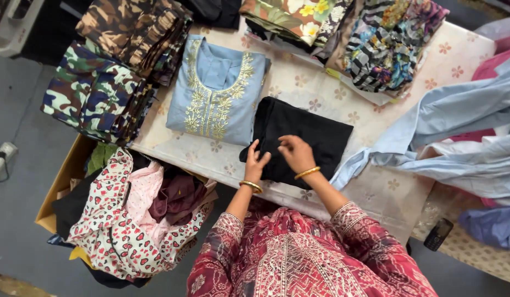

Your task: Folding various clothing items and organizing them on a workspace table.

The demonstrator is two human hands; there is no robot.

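— Where do our hands sit?

— Both on the folded black garment (299,137). Our left hand (256,163) lies at its near left edge, fingers curled over the cloth and pinching the border. Our right hand (295,154) rests on top just beside it, fingers bent down onto the fabric (whether they truly clasp a fold, we cannot tell). A gold bangle (251,186) circles each wrist.

— And the garment itself?

— It lies flat on the table (376,187), near the front edge, on a pale cloth printed with small flowers. Touching its left side we see a light blue tunic (216,91) with gold embroidery down the neckline.

— Farther out?

— Stacks of camouflage fabric (95,91) to the left, colourful printed cloths (376,44) at the far right corner, and a loose pale blue garment (458,137) trailing across the right. Below the table's left end, a cardboard box (59,184) brims with clothes, a heart-print piece (114,220) on top. A dark phone (437,234) lies at the lower right.
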